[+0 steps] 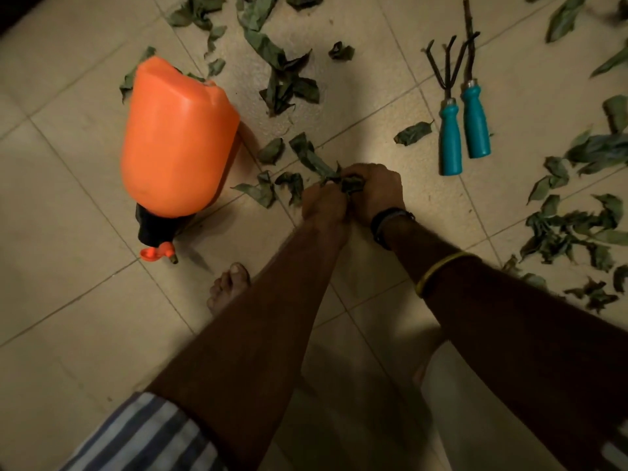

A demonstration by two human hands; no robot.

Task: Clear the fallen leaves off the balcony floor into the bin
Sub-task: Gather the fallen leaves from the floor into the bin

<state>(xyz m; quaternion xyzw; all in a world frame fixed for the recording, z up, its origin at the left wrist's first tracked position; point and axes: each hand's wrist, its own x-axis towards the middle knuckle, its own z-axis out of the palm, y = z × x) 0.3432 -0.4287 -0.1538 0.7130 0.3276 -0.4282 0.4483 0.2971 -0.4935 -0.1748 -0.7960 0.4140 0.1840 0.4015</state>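
Note:
Dry green leaves lie scattered over the beige tiled floor (68, 300). One patch of leaves (278, 73) sits at the top centre, and another leaf pile (571, 232) spreads along the right side. My left hand (323, 202) and my right hand (377, 192) are pressed together low over the floor at the centre. Both grip a small bunch of leaves (351, 183), and one long leaf (309, 154) trails out of it to the upper left. No bin is in view.
An orange spray bottle (176, 137) lies on its side at the left, its black and orange nozzle (156, 246) pointing toward me. Two teal-handled garden tools (462, 130) lie at the upper right. My bare foot (227, 283) stands below the bottle.

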